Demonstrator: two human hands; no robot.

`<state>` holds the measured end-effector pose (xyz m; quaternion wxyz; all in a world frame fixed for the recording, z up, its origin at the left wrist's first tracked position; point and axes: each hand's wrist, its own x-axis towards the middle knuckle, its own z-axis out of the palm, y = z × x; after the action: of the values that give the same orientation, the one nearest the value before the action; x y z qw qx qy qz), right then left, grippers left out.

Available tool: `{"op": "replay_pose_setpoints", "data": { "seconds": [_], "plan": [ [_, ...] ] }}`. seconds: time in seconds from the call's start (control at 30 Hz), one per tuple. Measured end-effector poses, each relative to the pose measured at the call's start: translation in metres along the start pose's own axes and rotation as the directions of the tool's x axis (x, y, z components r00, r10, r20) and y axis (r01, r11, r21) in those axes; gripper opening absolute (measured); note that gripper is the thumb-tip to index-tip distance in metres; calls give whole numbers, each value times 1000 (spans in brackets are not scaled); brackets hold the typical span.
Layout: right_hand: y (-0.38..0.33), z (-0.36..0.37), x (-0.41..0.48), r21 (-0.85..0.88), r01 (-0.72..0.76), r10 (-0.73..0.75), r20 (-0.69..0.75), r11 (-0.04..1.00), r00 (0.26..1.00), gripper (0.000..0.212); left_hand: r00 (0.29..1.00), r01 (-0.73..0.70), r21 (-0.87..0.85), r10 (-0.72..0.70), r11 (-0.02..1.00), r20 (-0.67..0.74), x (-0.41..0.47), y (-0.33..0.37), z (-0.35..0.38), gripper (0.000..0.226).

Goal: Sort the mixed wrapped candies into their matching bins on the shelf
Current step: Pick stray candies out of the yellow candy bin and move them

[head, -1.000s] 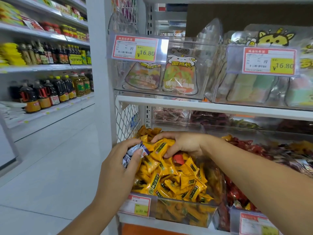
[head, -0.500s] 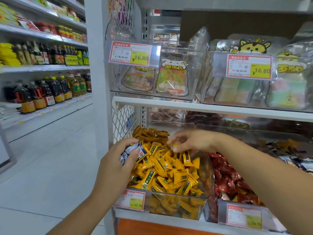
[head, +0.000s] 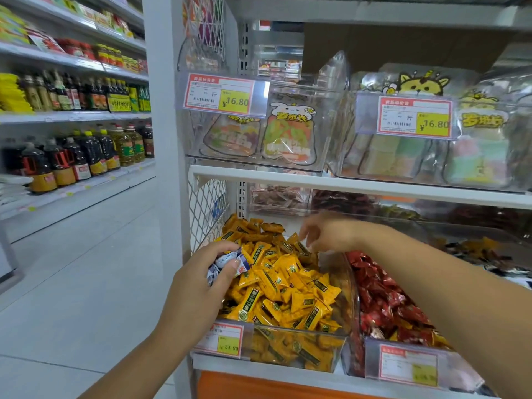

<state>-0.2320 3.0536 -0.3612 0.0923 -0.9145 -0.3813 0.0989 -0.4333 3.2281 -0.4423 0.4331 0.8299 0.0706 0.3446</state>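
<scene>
We see the left grip [head: 198, 286] clenched around a small bunch of blue-and-white wrapped candies [head: 227, 262]. Its thumb lies across the front of them, and it holds them just above the left edge of a heap of yellow wrapped candies [head: 288, 286]. That heap fills a clear plastic bin [head: 305, 352] at the left end of the lower shelf, with a red-and-yellow price tag [head: 226, 339] on its front. The right grip [head: 328, 234] reaches in over the back of the yellow heap, fingers curled downward with the tips at the wrappers. They are blurred, and we cannot tell whether they pinch anything. Just beside it on the right, a neighbouring clear bin [head: 355, 358] holds red wrapped candies [head: 383, 298]. Above, a white shelf board [head: 359, 187] carries more clear bins with bags of pastel sweets [head: 288, 136].
</scene>
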Motion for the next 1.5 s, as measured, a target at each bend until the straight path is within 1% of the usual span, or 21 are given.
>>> {"op": "replay_pose_setpoints", "data": {
  "seconds": [0.03,0.1,0.17,0.2,0.27,0.33,0.4,0.43,0.47,0.57,0.63,0.73,0.83,0.9,1.0,1.1,1.17,1.23,1.3,1.4,1.5],
  "plan": [
    [-1,-2,-2,-56,2,3,86,998,996,31,1000,3,3,-3,1000,6,-1,-1,1,17],
    [-9,-1,-2,-216,2,59,279,976,958,43,1000,8,9,-8,1000,27,-2,-4,2,16],
    [-15,9,9,-379,39,120,387,925,914,63,998,12,13,-13,1000,55,-3,-6,3,16],
    [-18,16,16,-401,48,145,437,915,888,72,998,9,19,-10,1000,63,-3,-6,4,17],
    [-18,31,33,-330,-11,201,548,944,812,80,998,-6,30,4,1000,58,-3,-7,6,18],
    [-14,43,48,-271,-87,239,599,959,764,80,998,-25,39,23,999,50,-3,-7,6,19],
    [-10,47,53,-290,-101,261,592,952,762,70,998,-41,46,38,998,47,-3,-7,6,20],
    [-8,48,55,-260,-99,240,592,961,770,64,998,-45,48,43,998,46,-2,-8,6,20],
    [-5,47,56,-178,-108,194,591,978,783,61,998,-49,47,47,998,43,-2,-9,7,20],
    [-1,36,53,147,-167,70,513,975,856,62,999,-39,44,39,998,14,0,-10,9,20],
    [0,27,52,223,-137,17,466,965,885,58,999,-33,43,34,999,-25,2,-8,10,19],
    [0,20,49,305,-104,-35,419,947,908,51,995,-52,45,56,998,-87,7,-5,12,25],
    [1,13,47,454,-62,-126,373,889,919,36,992,-47,32,50,998,-115,9,-2,12,25],
    [-3,8,46,530,-24,-178,327,848,928,32,991,-45,44,50,998,-126,9,-3,11,25],
    [-12,3,41,534,39,-193,236,845,952,30,989,-41,49,47,998,-141,9,-3,11,18],
    [-16,3,33,564,79,-180,126,822,975,29,989,-37,41,42,998,-140,10,-2,12,18],
    [-14,4,27,528,110,-160,50,842,986,26,990,-37,44,42,998,-135,10,-2,12,18],
    [-9,6,20,444,126,-131,-18,887,991,24,990,-48,54,54,997,-128,10,-3,13,20],
    [-1,5,11,397,135,-103,-101,908,990,23,992,-57,54,63,997,-114,10,-3,15,19],
    [16,-3,-8,406,135,-40,-234,904,971,20,993,-64,54,69,996,-98,9,-3,16,20],
    [44,-15,-28,423,104,31,-301,900,953,14,994,-59,49,63,997,-92,9,-3,16,22]
  ]
}}
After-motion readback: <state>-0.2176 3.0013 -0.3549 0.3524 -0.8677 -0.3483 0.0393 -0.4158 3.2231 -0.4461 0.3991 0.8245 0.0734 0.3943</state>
